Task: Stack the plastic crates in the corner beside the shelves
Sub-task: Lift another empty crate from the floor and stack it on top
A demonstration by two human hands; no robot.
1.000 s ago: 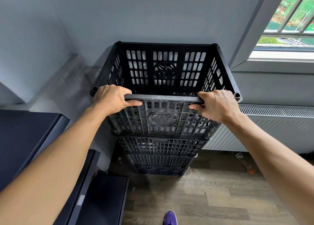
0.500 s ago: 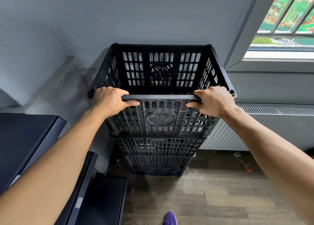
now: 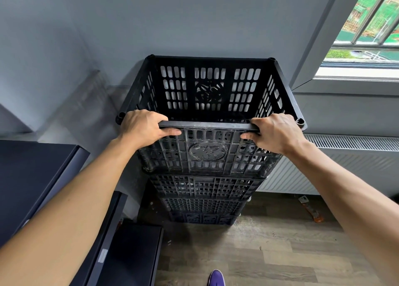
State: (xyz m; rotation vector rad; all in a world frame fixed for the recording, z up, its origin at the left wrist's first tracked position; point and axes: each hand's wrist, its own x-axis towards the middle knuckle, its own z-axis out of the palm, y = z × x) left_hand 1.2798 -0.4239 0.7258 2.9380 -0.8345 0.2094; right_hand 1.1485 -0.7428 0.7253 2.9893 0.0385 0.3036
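Nearest, a purple shoe (image 3: 216, 278) is showing on the wood floor (image 3: 269, 253). Further out, the left hand (image 3: 141, 128) and right hand (image 3: 275, 133) are gripping the near rim of the top crate (image 3: 210, 91), fingers curled over it. It is sitting on the crate stack (image 3: 203, 197) against the grey wall (image 3: 194, 20), between the dark shelves (image 3: 32, 177) and the radiator (image 3: 349, 162).

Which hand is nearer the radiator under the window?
Right. The right hand grips the top crate's near rim beside the radiator; the left hand grips the rim's far end.
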